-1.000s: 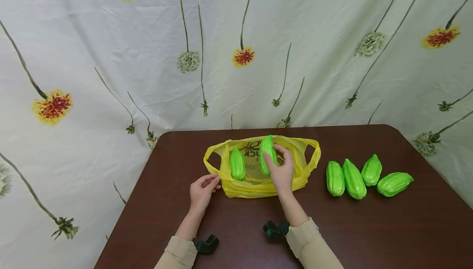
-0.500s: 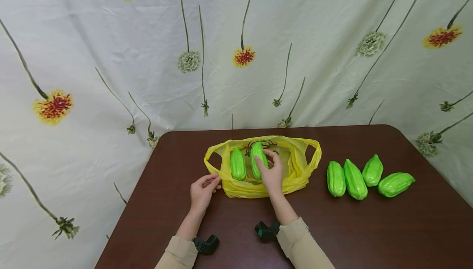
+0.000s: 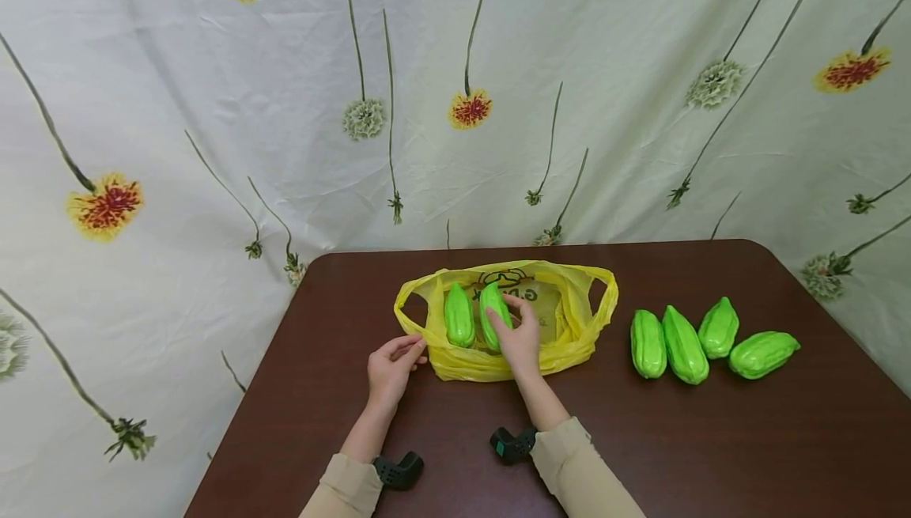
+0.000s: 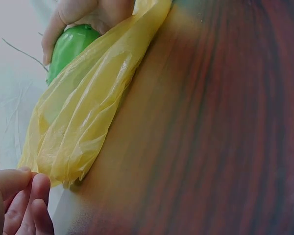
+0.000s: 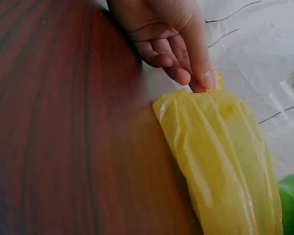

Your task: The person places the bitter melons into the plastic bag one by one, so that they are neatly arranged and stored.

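Note:
A yellow plastic bag (image 3: pixel 455 364) lies with its mouth wide on the table, dark print showing inside. My left hand (image 3: pixel 391 369) pinches the near left edge of the bag between thumb and fingers; the left wrist view shows the pinched plastic (image 4: pixel 63 166) close up. Inside the bag, at its left, one bright green ribbed gourd (image 3: pixel 459 319) lies with its tip away from me. Just right of it, my right hand (image 3: pixel 521 338) holds a second green gourd (image 3: pixel 493 308), thumb on one side and fingers on the other. The front wall of the bag hides its lower end.
Several more green gourds (image 3: pixel 685 345) lie in a loose group on the dark wooden table (image 3: pixel 455 455), to the right of the bag. A white cloth with printed flowers (image 3: pixel 605 51) hangs behind the table's far edge.
My right hand has moved left and lowered its gourd into the bag, beside the first one. The left hand keeps its pinch on the bag's edge.

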{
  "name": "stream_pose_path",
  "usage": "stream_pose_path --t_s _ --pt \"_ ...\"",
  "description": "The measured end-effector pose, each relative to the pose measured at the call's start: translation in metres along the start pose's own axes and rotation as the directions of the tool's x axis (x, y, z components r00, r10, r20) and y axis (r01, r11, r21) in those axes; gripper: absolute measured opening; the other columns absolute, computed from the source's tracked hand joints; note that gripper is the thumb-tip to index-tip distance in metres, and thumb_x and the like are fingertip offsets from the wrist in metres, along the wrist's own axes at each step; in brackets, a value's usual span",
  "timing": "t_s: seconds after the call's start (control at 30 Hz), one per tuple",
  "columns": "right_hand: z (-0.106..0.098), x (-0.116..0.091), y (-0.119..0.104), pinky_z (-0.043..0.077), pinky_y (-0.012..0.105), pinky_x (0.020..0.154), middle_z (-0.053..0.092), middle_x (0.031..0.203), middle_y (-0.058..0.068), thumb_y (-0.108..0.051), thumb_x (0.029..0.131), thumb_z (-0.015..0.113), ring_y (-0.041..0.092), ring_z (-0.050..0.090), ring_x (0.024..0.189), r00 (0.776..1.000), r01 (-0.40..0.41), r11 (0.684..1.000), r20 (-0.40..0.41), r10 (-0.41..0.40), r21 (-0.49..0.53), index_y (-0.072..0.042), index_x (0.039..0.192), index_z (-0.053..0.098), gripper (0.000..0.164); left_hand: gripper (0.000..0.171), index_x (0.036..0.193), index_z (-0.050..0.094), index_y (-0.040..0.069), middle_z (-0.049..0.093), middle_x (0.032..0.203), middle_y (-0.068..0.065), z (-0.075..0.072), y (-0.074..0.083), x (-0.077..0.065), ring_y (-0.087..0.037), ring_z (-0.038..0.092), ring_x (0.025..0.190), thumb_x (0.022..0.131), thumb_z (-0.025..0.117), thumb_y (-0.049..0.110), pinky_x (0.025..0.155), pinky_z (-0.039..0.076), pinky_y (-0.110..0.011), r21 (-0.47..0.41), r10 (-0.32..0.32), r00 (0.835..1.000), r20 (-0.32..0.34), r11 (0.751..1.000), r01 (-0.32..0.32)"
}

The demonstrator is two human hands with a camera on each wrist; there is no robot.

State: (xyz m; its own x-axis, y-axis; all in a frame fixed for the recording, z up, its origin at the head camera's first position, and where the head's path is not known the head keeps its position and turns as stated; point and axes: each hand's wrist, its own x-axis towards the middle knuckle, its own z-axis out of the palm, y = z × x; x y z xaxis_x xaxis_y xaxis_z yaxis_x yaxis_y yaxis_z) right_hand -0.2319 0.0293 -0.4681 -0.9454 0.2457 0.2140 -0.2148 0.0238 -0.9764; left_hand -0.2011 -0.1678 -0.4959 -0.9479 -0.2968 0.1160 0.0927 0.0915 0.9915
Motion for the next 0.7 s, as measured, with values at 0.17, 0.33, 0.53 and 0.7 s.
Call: stream_pose_path --t_s 0.17,0.33,0.53,0.7 --pt "0.001 0.001 0.007 0.040 0.047 0.094 0.056 0.120 0.015 -0.018 0.086 0.070 0.032 0.051 0.112 1.000 -0.022 0.999 0.011 0.022 -0.034 0.000 0.119 0.058 0.039 0.018 0.097 0.072 -0.001 0.071 0.086 -0.012 0.000 -0.001 0.001 -0.017 0.067 0.063 0.083 0.072 0.011 0.057 0.051 -0.022 -0.002 -0.011 1.000 0.000 1.000 0.011" --pt "0.002 0.000 0.008 0.039 0.048 0.096 0.055 0.122 0.016 -0.019 0.086 0.069 0.034 0.050 0.114 0.999 -0.027 0.999 0.019 0.028 -0.032 0.000 0.120 0.057 0.041 0.017 0.097 0.072 -0.001 0.070 0.087 -0.013 0.000 -0.001 0.000 -0.016 0.066 0.063 0.083 0.072 0.010 0.057 0.052 -0.023 -0.007 -0.013 1.000 0.001 1.000 0.013" --pt "0.005 0.000 0.011 0.042 0.045 0.093 0.056 0.121 0.015 -0.018 0.086 0.070 0.031 0.052 0.111 0.998 -0.051 0.997 0.028 0.053 -0.063 -0.001 0.120 0.058 0.040 0.018 0.097 0.072 0.000 0.071 0.087 -0.012 0.000 -0.001 0.001 -0.015 0.066 0.063 0.083 0.072 0.011 0.058 0.052 -0.022 0.002 -0.017 1.000 -0.002 1.000 0.017" --pt "0.006 -0.001 0.015 0.042 0.046 0.091 0.054 0.121 0.014 -0.017 0.085 0.070 0.031 0.052 0.109 0.997 -0.062 0.995 0.038 0.065 -0.080 -0.001 0.121 0.057 0.041 0.018 0.097 0.072 0.000 0.071 0.087 -0.012 0.000 -0.001 0.001 -0.015 0.066 0.063 0.083 0.072 0.011 0.058 0.052 -0.023 0.005 -0.022 1.000 0.000 1.000 0.022"
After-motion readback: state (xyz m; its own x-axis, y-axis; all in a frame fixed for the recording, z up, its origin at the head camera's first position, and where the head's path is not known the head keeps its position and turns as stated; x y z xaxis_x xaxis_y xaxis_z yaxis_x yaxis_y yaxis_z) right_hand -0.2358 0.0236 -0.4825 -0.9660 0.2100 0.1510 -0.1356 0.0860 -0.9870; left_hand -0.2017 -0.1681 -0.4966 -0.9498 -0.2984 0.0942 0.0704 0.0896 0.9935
